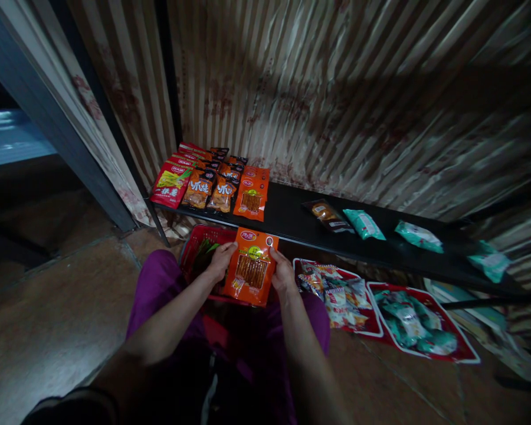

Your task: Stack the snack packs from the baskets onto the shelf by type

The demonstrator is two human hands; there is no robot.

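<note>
An orange snack bag (251, 268) with a clear window showing brown sticks is held upright between my two hands. My left hand (222, 261) grips its left edge, fingers closed. On the opposite edge, my right hand (283, 270) pinches the bag with the thumb in front. Below and behind it sits a red basket (190, 251) with green things inside, partly hidden by my hand and the bag. Just above, on the black shelf (285, 212), more orange bags (252, 192) stand in a row beside black-and-orange snack packets (223, 192).
Red packets (171, 182) stand at the shelf's left end. A dark brown packet (327, 215) and several green packets (364, 224) lie along its right part. On the floor at right are a basket of white packets (336, 295) and a basket of green packets (409, 319). Behind hangs a striped curtain (301, 88).
</note>
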